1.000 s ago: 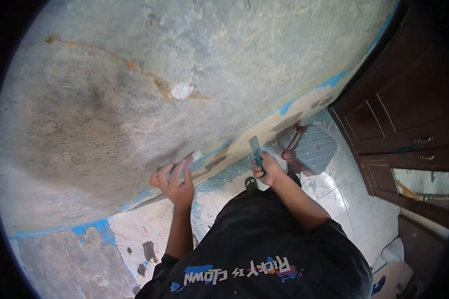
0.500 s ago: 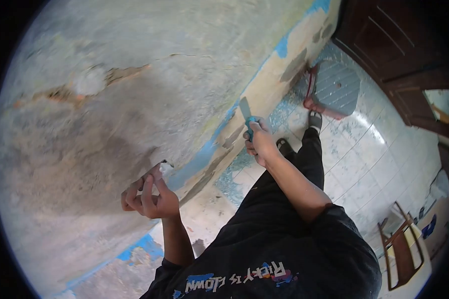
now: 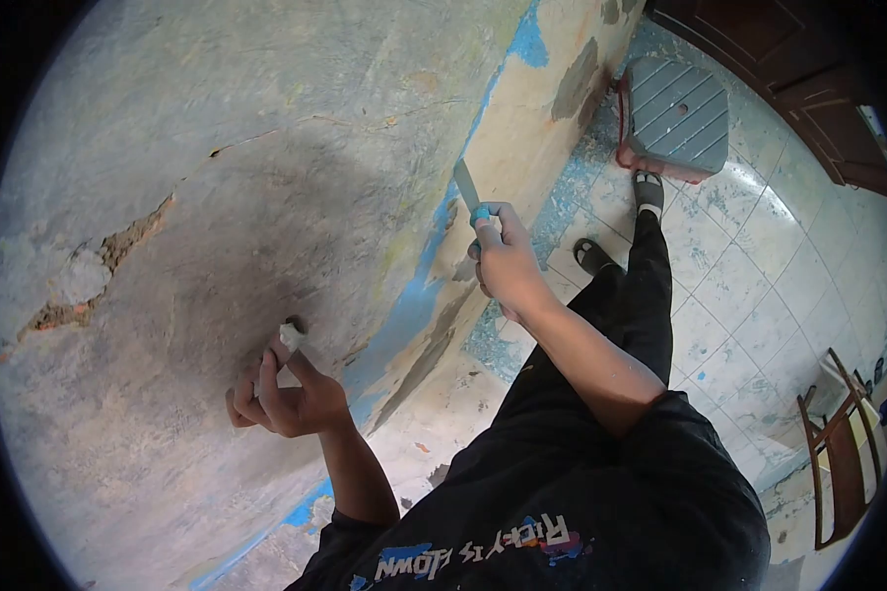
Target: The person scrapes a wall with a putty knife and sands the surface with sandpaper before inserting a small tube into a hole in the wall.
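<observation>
My left hand (image 3: 296, 399) is held at the wall (image 3: 168, 246), its thumb and fingers pinching a small white crumpled piece (image 3: 292, 338). That piece is right at the lower edge of a small dark hole (image 3: 297, 322) in the grey plaster. Closed around the teal handle of a putty knife (image 3: 466, 184) is my right hand (image 3: 508, 258). The knife's flat blade points up along the blue paint strip (image 3: 409, 305), overlapping the wall's lower cream band in this view.
A jagged crack (image 3: 133, 236) with exposed rubble runs across the wall at left. A grey plastic stool (image 3: 678, 113) stands on the tiled floor (image 3: 729, 286), which is littered with paint flakes near the wall. Brown doors (image 3: 798, 89) and a wooden chair (image 3: 843, 473) are at right.
The view has turned, shifting the stool and chair to the right. My left hand still pinches the white piece by the hole; my right hand still grips the putty knife.
</observation>
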`<state>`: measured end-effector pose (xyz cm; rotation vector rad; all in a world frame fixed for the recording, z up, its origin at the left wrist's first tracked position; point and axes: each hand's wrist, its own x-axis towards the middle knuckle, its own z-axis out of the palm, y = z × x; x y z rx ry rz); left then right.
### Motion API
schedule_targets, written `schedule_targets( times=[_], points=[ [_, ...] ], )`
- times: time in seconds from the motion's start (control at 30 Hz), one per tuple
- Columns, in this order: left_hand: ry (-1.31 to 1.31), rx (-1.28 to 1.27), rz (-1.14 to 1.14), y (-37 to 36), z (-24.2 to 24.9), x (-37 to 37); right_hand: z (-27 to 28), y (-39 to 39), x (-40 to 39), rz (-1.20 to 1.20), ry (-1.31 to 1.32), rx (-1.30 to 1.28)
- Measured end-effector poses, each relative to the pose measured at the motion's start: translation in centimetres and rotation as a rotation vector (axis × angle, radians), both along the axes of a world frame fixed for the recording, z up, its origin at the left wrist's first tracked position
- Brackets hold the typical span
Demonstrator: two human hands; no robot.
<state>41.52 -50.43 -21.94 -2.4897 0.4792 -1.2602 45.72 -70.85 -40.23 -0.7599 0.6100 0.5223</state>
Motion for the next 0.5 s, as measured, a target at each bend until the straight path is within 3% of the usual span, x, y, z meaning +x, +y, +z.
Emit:
schedule_targets(
  times=[0.37,0.5],
  points=[
    [-0.001,0.078,-0.116,0.7,-0.5,1.9,-0.8,1.4,-0.8,-0.049,0.012,0.061],
    [-0.019,0.131,-0.122,1.1,-0.9,2.2,-1.4,1.6,-1.1,-0.034,-0.084,-0.073]
  ],
)
